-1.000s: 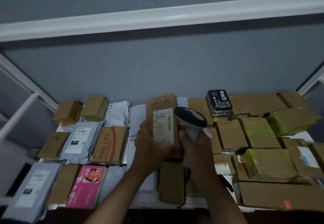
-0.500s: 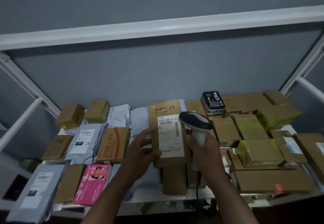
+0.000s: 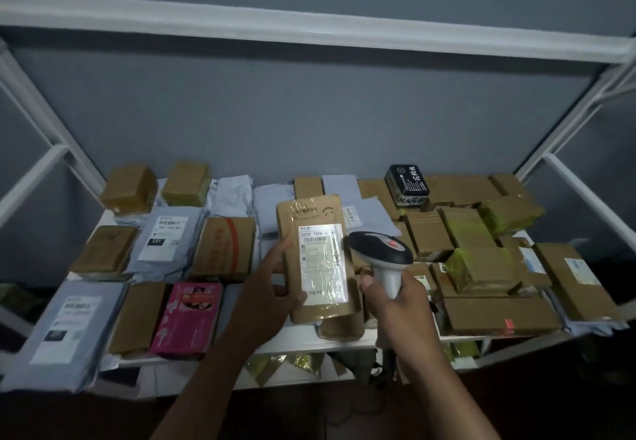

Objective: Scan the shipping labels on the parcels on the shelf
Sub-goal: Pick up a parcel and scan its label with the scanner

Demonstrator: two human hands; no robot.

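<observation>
Landmark: the brown parcel (image 3: 318,260) I hold up over the shelf (image 3: 309,339) front, label (image 3: 322,262) tilted toward me so the barcode can be read. Left of it, my left hand (image 3: 265,288) grips its edge, thumb across the front, fingers behind. Just right of it, my right hand (image 3: 395,305) is wrapped round the scanner (image 3: 380,255) handle, head aimed at the label, close but not touching. Other parcels lie flat on the shelf either side, probably waiting their turn.
</observation>
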